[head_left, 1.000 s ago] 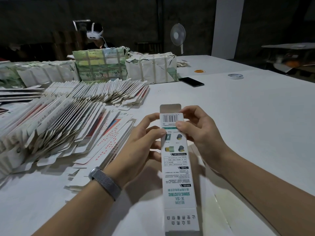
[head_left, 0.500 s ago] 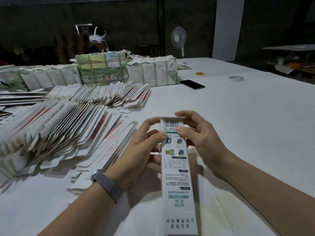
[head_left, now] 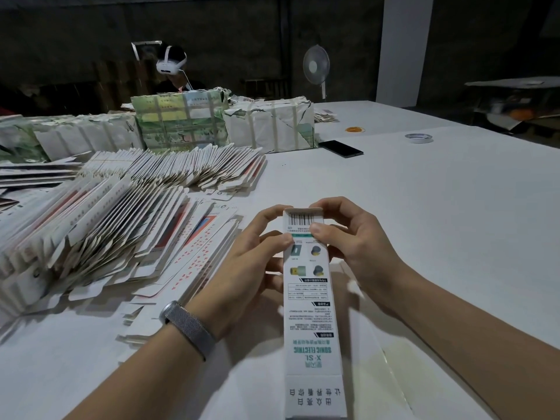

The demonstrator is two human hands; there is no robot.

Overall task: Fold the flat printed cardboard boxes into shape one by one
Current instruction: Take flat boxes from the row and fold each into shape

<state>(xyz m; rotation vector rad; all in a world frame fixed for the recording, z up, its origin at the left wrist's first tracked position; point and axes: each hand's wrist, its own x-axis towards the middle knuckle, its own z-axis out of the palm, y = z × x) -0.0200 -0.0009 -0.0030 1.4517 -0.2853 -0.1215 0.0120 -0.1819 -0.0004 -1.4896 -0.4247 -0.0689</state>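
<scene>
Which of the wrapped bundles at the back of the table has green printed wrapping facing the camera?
The taped bundle in the middle, in front of the person with the headset. The bundle to its right is mostly white.

The box [head_left: 309, 298] gripped at its far end by both hands is thin printed card with a smooth, faintly satin face. The flat boxes [head_left: 100, 237] left of the grip are matt card with raw, greyish edges. The watch band [head_left: 189, 327] is woven metal mesh. The table [head_left: 439, 222] looks matt white.
</scene>
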